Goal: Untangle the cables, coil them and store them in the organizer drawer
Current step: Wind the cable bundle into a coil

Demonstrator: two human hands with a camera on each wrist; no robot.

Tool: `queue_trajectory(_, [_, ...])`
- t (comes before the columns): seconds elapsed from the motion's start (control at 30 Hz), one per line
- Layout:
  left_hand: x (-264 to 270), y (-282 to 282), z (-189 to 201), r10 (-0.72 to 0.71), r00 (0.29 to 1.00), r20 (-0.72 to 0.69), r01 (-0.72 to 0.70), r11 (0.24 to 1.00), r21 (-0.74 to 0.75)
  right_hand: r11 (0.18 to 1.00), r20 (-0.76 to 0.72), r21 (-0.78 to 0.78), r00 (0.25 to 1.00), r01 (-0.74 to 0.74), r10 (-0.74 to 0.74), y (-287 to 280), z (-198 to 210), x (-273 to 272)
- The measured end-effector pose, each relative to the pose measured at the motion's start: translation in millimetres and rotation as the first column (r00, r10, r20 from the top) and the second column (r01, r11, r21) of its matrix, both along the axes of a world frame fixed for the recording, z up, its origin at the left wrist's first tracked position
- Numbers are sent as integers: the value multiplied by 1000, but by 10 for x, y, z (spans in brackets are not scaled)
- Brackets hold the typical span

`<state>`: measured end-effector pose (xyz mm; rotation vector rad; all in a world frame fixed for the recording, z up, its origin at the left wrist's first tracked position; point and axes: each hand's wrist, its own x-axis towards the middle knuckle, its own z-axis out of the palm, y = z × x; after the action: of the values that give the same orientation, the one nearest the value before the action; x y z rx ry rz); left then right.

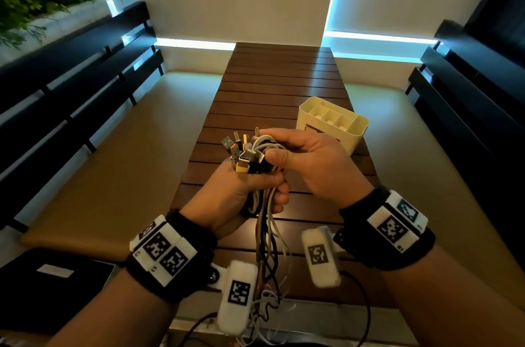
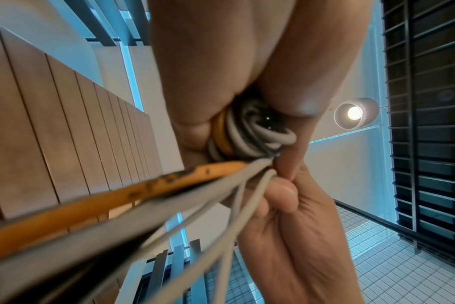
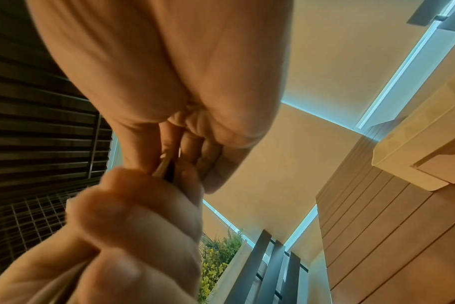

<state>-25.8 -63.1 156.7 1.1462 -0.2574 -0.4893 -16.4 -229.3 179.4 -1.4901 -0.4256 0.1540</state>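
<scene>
The cables (image 1: 257, 164) are gathered into one bundle and held up above the slatted wooden worktop (image 1: 272, 85), between both hands. The left hand (image 1: 233, 199) is wrapped around the middle of the bundle, its grip closed tight on the cords; seen in the left wrist view, white, grey and orange strands (image 2: 133, 197) are squeezed between the curled fingers (image 2: 281, 195) and the palm. Above that fist a cluster of plug ends (image 1: 238, 147) is fanned out (several flat metal connectors, one yellowish). The right hand (image 1: 315, 162) is brought in from the right, thumb and fingers pinched on the white loops at the top of the bundle. The loose tails (image 1: 267, 255) are left hanging down past the near edge of the worktop. The cream organizer (image 1: 332, 123) is set on the worktop just beyond the right hand, its top compartments visible, a drawer front (image 3: 444, 164) shown low on its side.
</scene>
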Motion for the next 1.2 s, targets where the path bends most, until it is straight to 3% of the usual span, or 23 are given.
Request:
queue_trajectory(0.17, [55,33,21,2,1000,19,-3,1000,19,1000,42,-14,999,-2,3,17,12,56])
queue_trajectory(0.3, [138,38,75,30,996,81,-30,1000,2,998,18,62,1000,-7,6,122,-41,108])
queue_trajectory(0.37, [187,38,99,64,993,101,-61,998,-27,990,-102,142,995,3,12,198,-116,137])
queue_trajectory(0.47, [292,98,127,122,990,71,-118,992,-51,973,-264,215,955,-81,137,313,-277,147])
queue_trajectory(0.57, [399,218,162,157,987,36,-154,986,-60,973,-331,102,916,-206,228,436,-408,91])
queue_trajectory(0.7, [477,354,193,159,987,0,-157,979,-129,975,-365,-149,926,-163,99,518,-441,45])
queue_trajectory(0.83, [539,500,191,161,987,-16,-162,977,-141,930,-353,-305,931,-206,91,527,-474,65])
queue_trajectory(1.03, [555,547,169,133,989,-64,-141,977,-162,919,-286,-367,958,-145,36,471,-523,66])
queue_trajectory(1.2, [504,471,248,147,987,-60,-156,969,-194,936,-361,-314,932,-157,35,305,-498,87])
